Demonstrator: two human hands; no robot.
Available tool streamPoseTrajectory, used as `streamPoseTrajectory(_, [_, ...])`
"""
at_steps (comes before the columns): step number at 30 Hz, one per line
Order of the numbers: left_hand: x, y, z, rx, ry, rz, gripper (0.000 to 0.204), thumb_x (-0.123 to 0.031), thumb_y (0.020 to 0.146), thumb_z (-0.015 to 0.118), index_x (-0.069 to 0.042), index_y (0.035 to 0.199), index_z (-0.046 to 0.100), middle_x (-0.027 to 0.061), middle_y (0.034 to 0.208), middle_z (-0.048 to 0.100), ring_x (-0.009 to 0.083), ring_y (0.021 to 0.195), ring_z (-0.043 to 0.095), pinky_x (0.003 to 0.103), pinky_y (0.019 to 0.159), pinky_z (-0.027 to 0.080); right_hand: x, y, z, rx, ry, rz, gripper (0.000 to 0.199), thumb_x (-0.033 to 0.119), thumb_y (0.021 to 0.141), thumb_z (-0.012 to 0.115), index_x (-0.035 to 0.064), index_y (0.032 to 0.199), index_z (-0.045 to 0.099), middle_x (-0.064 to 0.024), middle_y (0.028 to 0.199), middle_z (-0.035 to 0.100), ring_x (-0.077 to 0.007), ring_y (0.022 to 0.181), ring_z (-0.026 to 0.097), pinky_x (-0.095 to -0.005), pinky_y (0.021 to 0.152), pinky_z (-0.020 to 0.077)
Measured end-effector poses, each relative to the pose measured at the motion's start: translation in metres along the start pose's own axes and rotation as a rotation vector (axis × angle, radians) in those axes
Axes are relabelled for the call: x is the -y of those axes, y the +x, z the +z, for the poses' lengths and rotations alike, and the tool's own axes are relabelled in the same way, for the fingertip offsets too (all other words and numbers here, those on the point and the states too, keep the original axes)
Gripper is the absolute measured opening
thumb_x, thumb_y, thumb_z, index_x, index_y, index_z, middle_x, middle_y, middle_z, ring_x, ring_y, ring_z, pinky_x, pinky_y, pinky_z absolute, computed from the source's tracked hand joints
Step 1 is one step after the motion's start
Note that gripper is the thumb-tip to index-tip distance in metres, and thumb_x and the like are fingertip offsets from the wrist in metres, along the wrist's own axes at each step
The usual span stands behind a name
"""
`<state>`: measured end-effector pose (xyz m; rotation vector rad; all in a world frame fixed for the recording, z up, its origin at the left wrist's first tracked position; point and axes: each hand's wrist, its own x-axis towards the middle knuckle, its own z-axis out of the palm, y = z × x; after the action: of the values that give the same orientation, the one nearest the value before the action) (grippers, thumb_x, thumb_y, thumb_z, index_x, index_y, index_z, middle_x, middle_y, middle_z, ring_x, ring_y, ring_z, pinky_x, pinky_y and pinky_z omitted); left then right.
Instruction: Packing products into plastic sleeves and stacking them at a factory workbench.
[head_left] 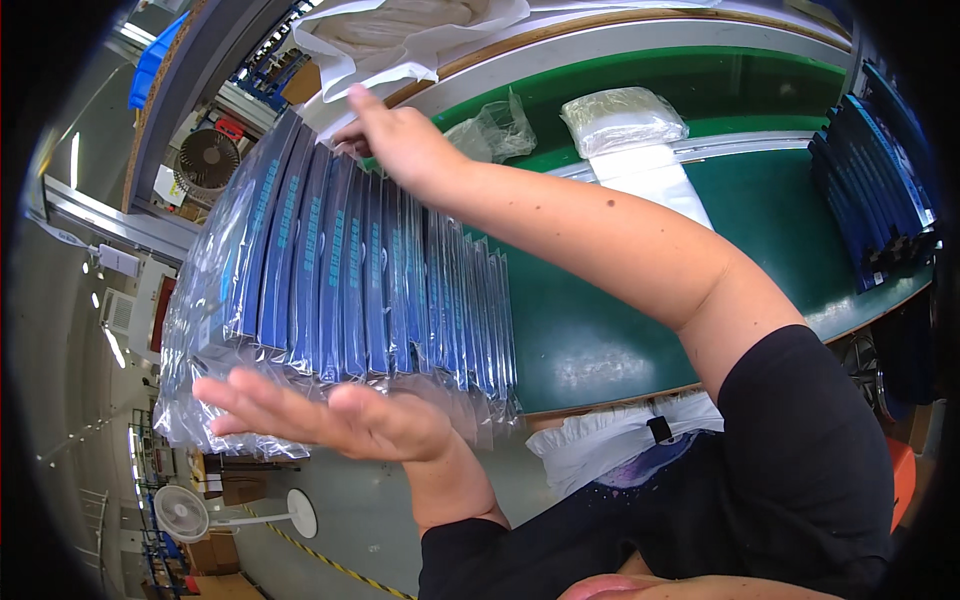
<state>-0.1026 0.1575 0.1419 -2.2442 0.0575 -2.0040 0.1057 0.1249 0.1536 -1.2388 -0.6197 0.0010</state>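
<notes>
A long row of flat blue boxes (345, 250), each in a clear plastic bag, stands on edge at the left end of the green table (590, 330). My left hand (330, 415) is at the near side of the row, palm turned up and fingers stretched out beside the loose bag ends. Across the far side reaches my right hand (405, 145), its index finger extended and the other fingers spread and bent over the box tops. Neither hand visibly grips a box. Whether the right fingertips press on the plastic, I cannot tell.
More blue boxes (870, 190) stand at the table's right end. A stack of clear bags (625, 120) lies at the back on a white sheet (655, 185), near crumpled clear plastic (495, 130). A white liner (400, 35) sits behind. A white fan (182, 513) stands beyond the table.
</notes>
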Motion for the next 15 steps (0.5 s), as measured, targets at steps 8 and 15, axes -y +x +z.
streamPoseTrajectory(8, [0.003, -0.014, 0.019, -0.031, 0.048, -0.04, 0.053, -0.029, 0.102, 0.015, 0.004, 0.143, 0.026, 0.0209, 0.149, 0.027, 0.0313, 0.142, 0.017, 0.049, 0.116, 0.001, -0.033, -0.021, 0.0, 0.149, 0.257, 0.305, 0.076, 0.061, 0.094, 0.028, -0.0043, 0.114, 0.061, -0.0199, 0.11, 0.064, -0.0269, 0.102, 0.06, -0.0352, 0.094, 0.0433])
streamPoseTrajectory(15, [0.002, -0.01, 0.022, 0.005, 0.038, -0.037, 0.052, -0.031, 0.103, 0.019, 0.003, 0.141, 0.031, 0.0202, 0.149, 0.027, 0.0317, 0.141, 0.018, 0.05, 0.116, 0.002, -0.021, -0.025, 0.008, -0.071, -0.184, 0.282, 0.078, 0.058, 0.094, 0.029, -0.0107, 0.09, 0.066, -0.0344, 0.097, 0.062, -0.0445, 0.103, 0.057, -0.0422, 0.094, 0.0408])
